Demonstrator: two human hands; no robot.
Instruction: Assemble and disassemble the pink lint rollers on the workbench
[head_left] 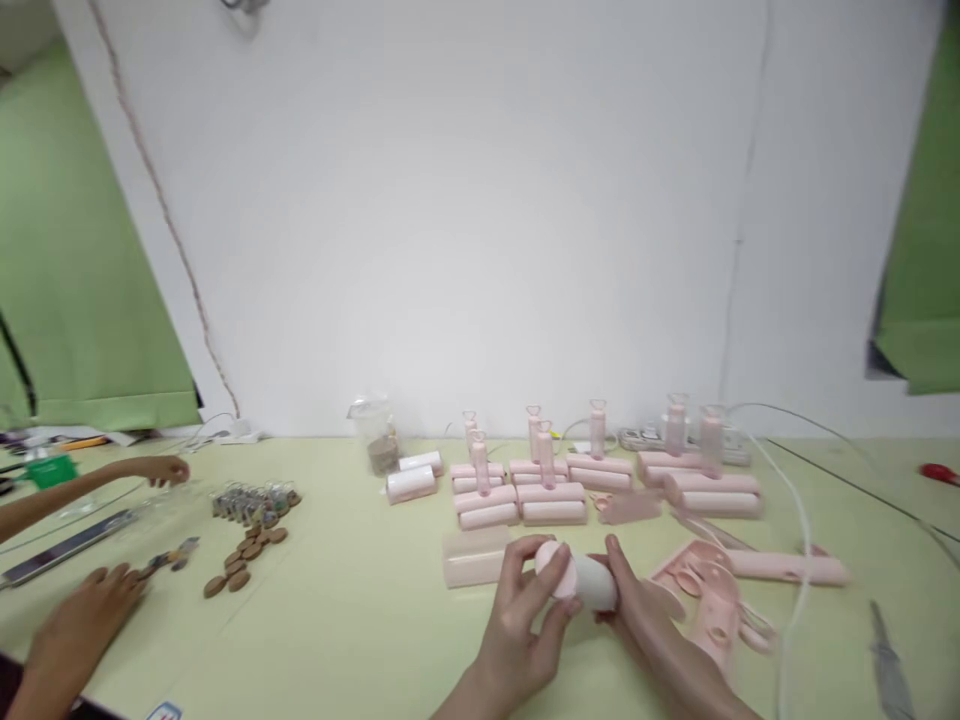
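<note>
A white roll (597,584), which looks like a lint roller refill, lies between my two hands above the table. My left hand (523,612) is closed around the roll's left end and pinches a round pink end cap (553,568) there. My right hand (645,625) grips the other end, its thumb raised along the side; its other fingers are partly hidden. Just behind my left hand lies a translucent pink cover (471,560). Loose pink plastic parts (712,600), one with a long handle, are right of my right hand.
Behind stand several pink lint rollers (551,503) in rows. White rolls (411,485) and a plastic bag (377,440) lie left of them. A white cable (802,560) and a grey tool (890,665) are right. At left, another person's hands (90,625) work near brown discs (238,560).
</note>
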